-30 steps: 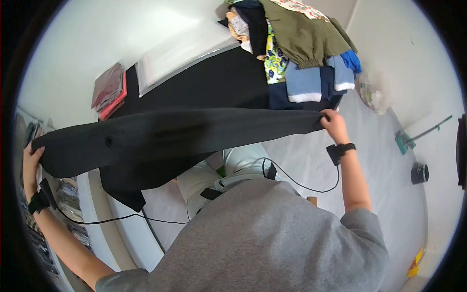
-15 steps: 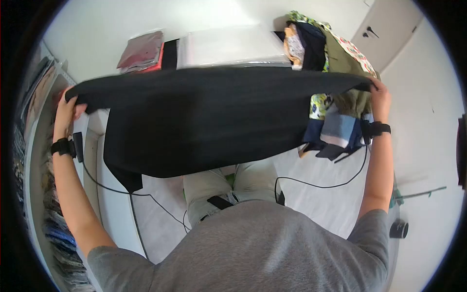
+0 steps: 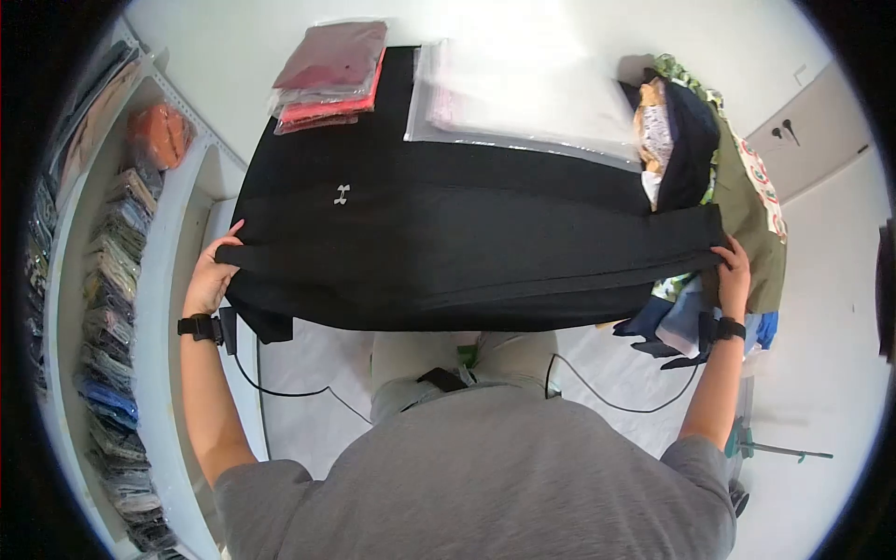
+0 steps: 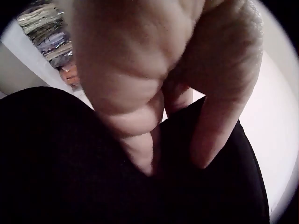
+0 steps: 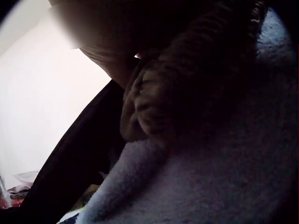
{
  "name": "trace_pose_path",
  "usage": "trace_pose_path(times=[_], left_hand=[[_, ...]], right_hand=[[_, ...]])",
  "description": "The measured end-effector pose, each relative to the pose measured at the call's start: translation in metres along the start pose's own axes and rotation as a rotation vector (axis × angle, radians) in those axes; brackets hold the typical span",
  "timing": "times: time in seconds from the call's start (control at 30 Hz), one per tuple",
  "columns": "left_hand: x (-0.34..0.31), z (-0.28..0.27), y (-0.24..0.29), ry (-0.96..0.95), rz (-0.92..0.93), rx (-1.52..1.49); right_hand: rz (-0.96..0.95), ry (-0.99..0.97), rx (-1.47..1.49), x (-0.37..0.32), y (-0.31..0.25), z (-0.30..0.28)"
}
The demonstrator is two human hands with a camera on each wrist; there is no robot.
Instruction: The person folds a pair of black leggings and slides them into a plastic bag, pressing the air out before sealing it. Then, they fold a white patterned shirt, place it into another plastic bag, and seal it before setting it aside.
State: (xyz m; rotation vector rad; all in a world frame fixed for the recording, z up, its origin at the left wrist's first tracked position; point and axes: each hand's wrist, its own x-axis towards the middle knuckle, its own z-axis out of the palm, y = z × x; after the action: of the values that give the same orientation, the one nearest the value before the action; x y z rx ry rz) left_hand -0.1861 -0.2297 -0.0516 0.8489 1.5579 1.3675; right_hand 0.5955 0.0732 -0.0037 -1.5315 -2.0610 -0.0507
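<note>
Black knit fabric, smooth and matte, forms the black garment [image 3: 467, 243], which lies as a wide flat panel with a small white logo [image 3: 342, 194] on its far part. A long folded band of the same cloth runs straight from hand to hand.

The left hand [image 3: 210, 275] grips the band's left end. In the left wrist view, the thumb and curled fingers [image 4: 219, 93] pinch a ridge of the fabric [image 4: 56, 163]. The right hand [image 3: 733, 275] grips the band's right end with curled fingers. The right wrist view is dim, and shows the black cloth [image 5: 79, 158] beside a pale blue fleecy item [image 5: 210, 186].

Beyond the right hand sits a rumpled clothes pile [image 3: 747, 187] of olive, printed and blue pieces. Glossy clear plastic bags [image 3: 523, 93] lie beyond the garment. Flat red packaged garments [image 3: 331, 70] lie beyond the left hand. Shelves [image 3: 112, 233] of stacked packets stand outboard of the left hand.

Half a second earlier, both hands held the garment raised and stretched in the air. It now rests low and flat, with both hands lowered and nearer the body.
</note>
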Motion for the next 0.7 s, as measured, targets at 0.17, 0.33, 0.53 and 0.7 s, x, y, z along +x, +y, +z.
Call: trace_pose_path(times=[0.17, 0.33, 0.53, 0.7], left_hand=[[0.001, 0.000, 0.004, -0.076, 0.036, -0.346], [0.020, 0.004, 0.007, 0.121, 0.009, 0.117], [0.023, 0.026, 0.061, 0.021, 0.157, -0.033], [0.031, 0.001, 0.039, 0.062, 0.116, 0.250]], right_hand=[[0.014, -0.018, -0.022, -0.002, 0.000, 0.000], [0.001, -0.010, -0.050, -0.002, 0.001, 0.003], [0.023, -0.007, -0.025, -0.004, 0.008, 0.005], [0.004, -0.025, -0.053, -0.003, 0.015, 0.010]])
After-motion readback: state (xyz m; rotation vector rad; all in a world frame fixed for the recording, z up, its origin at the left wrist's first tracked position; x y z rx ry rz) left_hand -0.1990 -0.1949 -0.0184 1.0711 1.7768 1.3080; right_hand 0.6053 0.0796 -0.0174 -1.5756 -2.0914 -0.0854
